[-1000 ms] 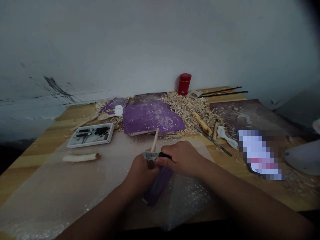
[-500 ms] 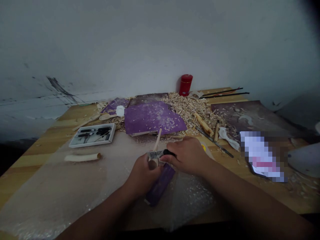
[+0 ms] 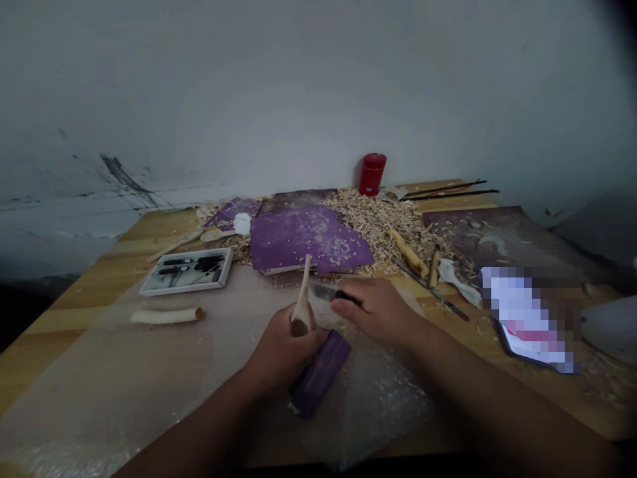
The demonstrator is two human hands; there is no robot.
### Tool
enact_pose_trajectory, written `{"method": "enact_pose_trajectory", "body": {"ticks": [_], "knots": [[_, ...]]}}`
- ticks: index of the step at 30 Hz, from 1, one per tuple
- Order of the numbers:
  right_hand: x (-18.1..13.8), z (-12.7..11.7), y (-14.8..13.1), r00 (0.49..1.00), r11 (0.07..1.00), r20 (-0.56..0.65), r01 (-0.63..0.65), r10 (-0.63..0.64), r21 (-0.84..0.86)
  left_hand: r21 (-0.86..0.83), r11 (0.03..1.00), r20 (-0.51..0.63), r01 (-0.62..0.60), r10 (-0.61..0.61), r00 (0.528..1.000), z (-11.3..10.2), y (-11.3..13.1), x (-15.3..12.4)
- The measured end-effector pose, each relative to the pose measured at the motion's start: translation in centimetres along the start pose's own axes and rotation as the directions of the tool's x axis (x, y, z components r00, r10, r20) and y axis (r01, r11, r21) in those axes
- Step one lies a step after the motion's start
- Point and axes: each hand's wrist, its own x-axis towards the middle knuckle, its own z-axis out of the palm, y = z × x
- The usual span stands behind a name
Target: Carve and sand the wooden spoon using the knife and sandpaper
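My left hand [image 3: 286,345] is closed around the bowl end of a wooden spoon [image 3: 302,305], whose handle points up and away from me. In my right hand [image 3: 378,309] is a knife with a black handle [image 3: 348,297]. Its blade [image 3: 323,291] lies just right of the spoon's neck; I cannot tell whether it touches the wood. Below my left hand, a purple-wrapped block [image 3: 321,375] rests on the clear plastic sheet [image 3: 199,392].
A white tray of black tools [image 3: 186,272] and a peeled stick [image 3: 166,316] lie left. Purple sandpaper [image 3: 308,236], wood shavings [image 3: 383,226] and a red canister [image 3: 373,174] are at the back. Right are a long file [image 3: 432,289] and a phone [image 3: 527,325].
My right hand has drawn the knife blade off the spoon to its right side. The spoon has turned more upright in my left hand. The whole view has shifted slightly.
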Motion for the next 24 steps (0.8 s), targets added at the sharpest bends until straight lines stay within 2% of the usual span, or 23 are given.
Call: {"method": "enact_pose_trajectory", "body": {"ticks": [6,10,14,21,24], "knots": [[-0.1,0.5,-1.3,0.980,0.992,0.157,0.122,-0.125,0.024,-0.057,0.997,0.130,0.047,-0.039,0.991,0.4,-0.6,-0.3],[-0.2,0.3,-1.5,0.966,0.986,0.199,0.162,-0.165,0.034,-0.035,0.999,0.236,0.032,-0.023,0.971,0.0,-0.7,-0.6],[-0.3,0.3,-1.4,0.981,0.987,0.142,0.142,-0.130,-0.079,-0.174,0.985,0.294,0.008,0.044,0.955,-0.3,-0.7,-0.5],[-0.3,0.2,-1.2,0.989,0.970,0.076,0.141,-0.128,-0.198,-0.329,0.944,0.286,0.020,0.079,0.955,-0.1,-1.1,-0.6],[-0.2,-0.8,0.2,1.000,0.975,-0.017,-0.002,-0.002,-0.223,-0.341,0.940,0.305,0.022,0.088,0.948,-0.4,-1.2,-0.9]]}}
